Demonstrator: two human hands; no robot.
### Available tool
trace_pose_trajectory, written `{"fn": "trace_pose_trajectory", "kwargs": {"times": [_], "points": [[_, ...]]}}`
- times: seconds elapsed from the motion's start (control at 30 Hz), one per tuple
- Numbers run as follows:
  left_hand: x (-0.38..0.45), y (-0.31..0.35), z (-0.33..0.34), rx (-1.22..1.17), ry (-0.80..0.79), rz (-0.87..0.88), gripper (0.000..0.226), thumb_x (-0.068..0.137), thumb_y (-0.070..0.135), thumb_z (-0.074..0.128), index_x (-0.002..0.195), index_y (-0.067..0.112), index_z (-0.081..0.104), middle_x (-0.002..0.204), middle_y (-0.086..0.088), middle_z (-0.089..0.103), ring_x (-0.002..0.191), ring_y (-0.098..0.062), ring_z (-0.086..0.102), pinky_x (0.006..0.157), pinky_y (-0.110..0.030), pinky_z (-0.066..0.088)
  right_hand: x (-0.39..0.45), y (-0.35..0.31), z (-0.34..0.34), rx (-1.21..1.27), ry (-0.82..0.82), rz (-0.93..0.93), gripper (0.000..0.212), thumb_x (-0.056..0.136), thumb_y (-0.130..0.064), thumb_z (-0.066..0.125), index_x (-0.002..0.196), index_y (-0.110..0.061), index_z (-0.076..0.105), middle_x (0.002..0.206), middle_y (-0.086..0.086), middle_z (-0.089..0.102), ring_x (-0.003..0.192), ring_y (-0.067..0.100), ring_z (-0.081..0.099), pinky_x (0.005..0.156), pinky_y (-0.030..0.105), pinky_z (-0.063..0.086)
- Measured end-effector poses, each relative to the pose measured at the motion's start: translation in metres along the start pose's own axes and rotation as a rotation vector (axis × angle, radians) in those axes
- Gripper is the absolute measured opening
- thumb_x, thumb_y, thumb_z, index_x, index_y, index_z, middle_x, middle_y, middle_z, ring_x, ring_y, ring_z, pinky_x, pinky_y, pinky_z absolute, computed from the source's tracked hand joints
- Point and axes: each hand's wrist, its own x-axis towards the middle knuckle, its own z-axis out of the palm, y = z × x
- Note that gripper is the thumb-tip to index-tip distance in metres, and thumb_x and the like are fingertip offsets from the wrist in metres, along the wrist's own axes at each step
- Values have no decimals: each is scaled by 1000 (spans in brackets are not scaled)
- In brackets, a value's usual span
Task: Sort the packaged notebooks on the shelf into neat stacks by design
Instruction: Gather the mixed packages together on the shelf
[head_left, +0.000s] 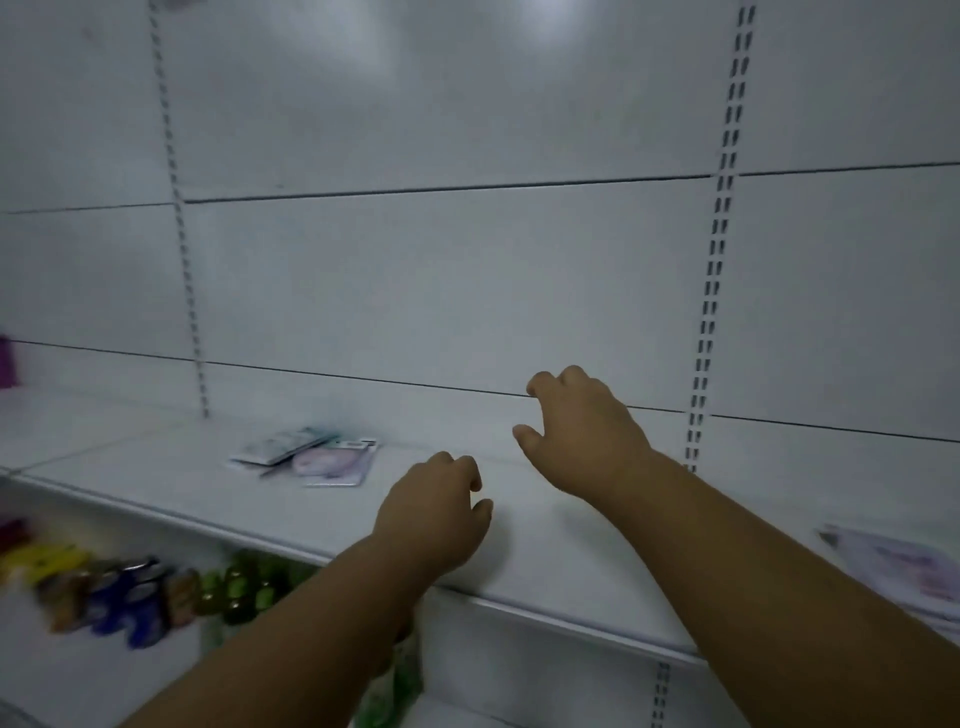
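A white shelf board (156, 483) runs across the view. On it, left of centre, lies a packaged notebook with a lilac design (332, 465), and a teal-patterned packaged notebook (283, 447) overlaps its far left corner. Another packaged notebook with a pale pink design (898, 566) lies at the right edge. My left hand (434, 514) hovers over the bare shelf, fingers loosely curled, holding nothing. My right hand (582, 436) reaches further back with fingers spread, also holding nothing. Both hands are to the right of the lilac and teal notebooks.
White back panels with slotted uprights (714, 270) stand behind the shelf. Below, on a lower shelf at the left, stand several small bottles and cans (130, 597) in yellow, blue and green. A purple object (6, 361) shows at the far left edge.
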Motion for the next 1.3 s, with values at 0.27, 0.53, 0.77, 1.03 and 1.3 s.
{"fn": "trace_pose_trajectory", "kwargs": {"times": [0.27, 0.53, 0.77, 1.03, 1.3], "points": [[-23, -182, -59, 113, -8, -104, 31, 90, 46, 55, 113, 27, 61, 116, 3, 62, 105, -17, 57, 89, -34, 49, 66, -161, 79, 49, -77, -54, 43, 91, -39, 52, 127, -16, 50, 121, 13, 52, 107, 31, 54, 85, 40, 49], [37, -261, -51, 143, 40, -177, 39, 91, 50, 50, 116, 23, 62, 114, -2, 64, 103, -23, 59, 88, -36, 51, 124, -198, 142, 16, -139, -43, 44, 91, -40, 54, 128, -17, 50, 123, 11, 52, 111, 31, 55, 90, 41, 50], [109, -298, -26, 233, -147, -373, 57, 85, 64, 48, 121, 20, 49, 124, -7, 59, 113, -27, 54, 92, -39, 43, 175, -195, 187, 7, -203, -60, 44, 91, -42, 54, 128, -19, 50, 125, 9, 51, 112, 30, 54, 92, 41, 49], [144, -321, -32, 153, -220, -453, 90, 64, 68, 73, 130, 17, 38, 128, -8, 53, 122, -27, 52, 99, -40, 42, 192, -205, 213, 2, -212, 12, 43, 90, -44, 55, 125, -20, 51, 123, 8, 53, 109, 28, 55, 90, 41, 50], [156, -360, -58, -694, -14, -431, 11, 90, 20, 61, 97, 12, 61, 95, -10, 69, 82, -26, 69, 78, -38, 60, 172, -224, 234, -144, -362, 267, 45, 87, -51, 54, 116, -17, 55, 118, 9, 60, 105, 29, 57, 83, 35, 47]]}}
